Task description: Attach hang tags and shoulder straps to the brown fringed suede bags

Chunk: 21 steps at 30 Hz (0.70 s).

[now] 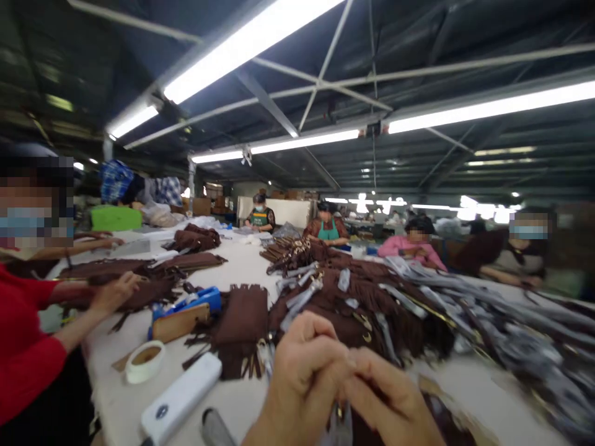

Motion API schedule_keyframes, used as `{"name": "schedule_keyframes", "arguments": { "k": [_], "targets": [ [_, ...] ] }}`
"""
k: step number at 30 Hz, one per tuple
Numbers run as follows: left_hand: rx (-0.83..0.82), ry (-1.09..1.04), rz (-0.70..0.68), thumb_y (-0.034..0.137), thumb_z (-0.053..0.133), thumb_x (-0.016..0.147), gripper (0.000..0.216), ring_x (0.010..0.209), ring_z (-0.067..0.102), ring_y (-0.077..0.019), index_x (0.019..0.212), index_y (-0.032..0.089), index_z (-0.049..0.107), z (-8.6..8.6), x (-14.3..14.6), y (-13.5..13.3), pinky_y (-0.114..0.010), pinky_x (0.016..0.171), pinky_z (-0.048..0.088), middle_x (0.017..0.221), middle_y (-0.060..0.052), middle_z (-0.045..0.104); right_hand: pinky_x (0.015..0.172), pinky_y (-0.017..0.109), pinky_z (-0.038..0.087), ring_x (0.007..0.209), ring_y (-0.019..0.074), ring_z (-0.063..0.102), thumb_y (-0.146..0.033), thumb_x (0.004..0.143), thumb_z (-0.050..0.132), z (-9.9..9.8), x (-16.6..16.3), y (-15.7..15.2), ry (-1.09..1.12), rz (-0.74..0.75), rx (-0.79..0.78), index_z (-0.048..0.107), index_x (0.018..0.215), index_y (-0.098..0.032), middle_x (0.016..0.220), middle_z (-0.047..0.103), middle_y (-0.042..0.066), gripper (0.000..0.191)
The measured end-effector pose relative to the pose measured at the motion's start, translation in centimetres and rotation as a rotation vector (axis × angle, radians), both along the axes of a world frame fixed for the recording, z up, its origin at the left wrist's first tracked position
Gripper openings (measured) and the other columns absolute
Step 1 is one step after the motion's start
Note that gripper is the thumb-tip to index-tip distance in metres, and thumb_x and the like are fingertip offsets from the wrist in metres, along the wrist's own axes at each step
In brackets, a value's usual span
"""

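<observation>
My left hand (pixel 300 381) and my right hand (pixel 388 399) are pressed together low in the middle of the view, fingers curled round something small and dark that I cannot make out. A bit of metal shows under them. Just beyond lies a brown fringed suede piece (pixel 242 325) and a heap of brown fringed pieces with wrapped metal straps (pixel 353 297). The picture is blurred by motion.
On the white table (pixel 242 260) near me lie a roll of tape (pixel 145 361), a white rectangular device (pixel 181 397) and a blue tool (pixel 195 301). A person in a red sleeve (pixel 25 347) works at the left. Several other people sit along the far side.
</observation>
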<state>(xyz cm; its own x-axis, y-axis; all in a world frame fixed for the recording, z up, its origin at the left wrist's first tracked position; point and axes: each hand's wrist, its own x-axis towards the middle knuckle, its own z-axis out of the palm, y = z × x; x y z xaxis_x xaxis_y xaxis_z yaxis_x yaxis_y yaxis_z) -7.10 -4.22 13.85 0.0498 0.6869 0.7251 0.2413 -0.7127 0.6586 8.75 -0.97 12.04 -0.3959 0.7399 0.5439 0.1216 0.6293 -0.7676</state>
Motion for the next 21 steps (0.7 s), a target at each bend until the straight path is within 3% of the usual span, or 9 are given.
{"name": "schedule_keyframes", "arguments": {
  "k": [2, 5, 7, 10, 13, 15, 18, 21],
  "targets": [
    [0.084, 0.066, -0.017, 0.027, 0.052, 0.093, 0.020, 0.088, 0.056, -0.0193, 0.087, 0.021, 0.070, 0.6, -0.1, -0.2, -0.030, 0.078, 0.043, 0.090, -0.005, 0.061, 0.051, 0.023, 0.040, 0.056, 0.0118, 0.049, -0.035, 0.089, 0.064, 0.5, 1.9, -0.6, 0.123, -0.008, 0.091, 0.067, 0.073, -0.023, 0.064, 0.058, -0.001, 0.021],
    [-0.082, 0.272, -0.028, 0.023, 0.050, 0.095, 0.014, 0.091, 0.057, -0.0181, 0.097, 0.021, 0.063, -0.7, -1.1, 1.1, -0.030, 0.082, 0.043, 0.094, -0.003, 0.062, 0.040, 0.020, 0.027, 0.046, 0.0073, 0.038, -0.024, 0.090, 0.066, 2.1, 5.1, -1.2, 0.436, 0.039, 0.151, 0.069, 0.083, -0.023, 0.064, 0.055, -0.004, 0.007],
    [-0.206, 0.529, -0.062, 0.023, 0.057, 0.091, 0.009, 0.096, 0.057, -0.0200, 0.099, 0.020, 0.061, -3.1, -1.5, 1.8, -0.032, 0.087, 0.043, 0.101, -0.004, 0.063, 0.034, 0.020, 0.017, 0.040, 0.0056, 0.030, -0.021, 0.089, 0.068, 3.1, 6.7, -1.7, 0.552, 0.025, 0.167, 0.069, 0.087, -0.022, 0.061, 0.052, -0.005, 0.003],
    [-0.311, 0.913, -0.108, 0.026, 0.069, 0.082, 0.025, 0.108, 0.055, -0.0260, 0.105, 0.020, 0.061, -7.6, -0.6, 1.8, -0.039, 0.094, 0.044, 0.116, -0.008, 0.061, 0.033, 0.021, 0.013, 0.038, 0.0053, 0.026, -0.022, 0.086, 0.072, 3.8, 7.8, -2.8, 0.600, -0.080, 0.182, 0.068, 0.084, -0.021, 0.061, 0.050, -0.005, 0.004],
    [-0.357, 1.112, -0.071, 0.034, 0.072, 0.081, 0.032, 0.105, 0.057, -0.0313, 0.105, 0.018, 0.061, -11.3, 1.8, 1.1, -0.046, 0.090, 0.049, 0.115, -0.011, 0.061, 0.037, 0.021, 0.018, 0.043, 0.0064, 0.028, -0.024, 0.083, 0.077, 3.9, 7.4, -3.8, 0.667, -0.198, 0.137, 0.067, 0.079, -0.022, 0.061, 0.047, -0.006, 0.011],
    [-0.362, 1.181, -0.019, 0.035, 0.070, 0.082, 0.033, 0.103, 0.057, -0.0352, 0.106, 0.014, 0.061, -13.0, 3.5, 0.7, -0.051, 0.086, 0.050, 0.113, -0.015, 0.061, 0.038, 0.022, 0.016, 0.045, 0.0075, 0.030, -0.026, 0.081, 0.079, 4.0, 6.9, -4.2, 0.718, -0.286, 0.099, 0.066, 0.077, -0.022, 0.060, 0.046, -0.005, 0.014],
    [-0.352, 1.247, -0.006, 0.019, 0.055, 0.089, 0.021, 0.101, 0.060, -0.0366, 0.105, 0.008, 0.063, -13.9, 5.0, 1.0, -0.050, 0.082, 0.051, 0.108, -0.021, 0.064, 0.034, 0.025, 0.008, 0.041, 0.0080, 0.028, -0.029, 0.074, 0.085, 4.5, 7.0, -4.4, 0.734, -0.315, 0.096, 0.067, 0.072, -0.023, 0.056, 0.046, -0.005, 0.019],
    [-0.370, 1.226, -0.045, 0.010, 0.043, 0.091, 0.023, 0.096, 0.064, -0.0331, 0.099, 0.009, 0.065, -13.6, 4.6, 2.6, -0.043, 0.079, 0.052, 0.101, -0.019, 0.068, 0.032, 0.028, 0.002, 0.037, 0.0076, 0.023, -0.031, 0.066, 0.089, 4.8, 8.0, -4.3, 0.711, -0.276, 0.104, 0.067, 0.069, -0.025, 0.053, 0.046, -0.006, 0.024]
  ]
}}
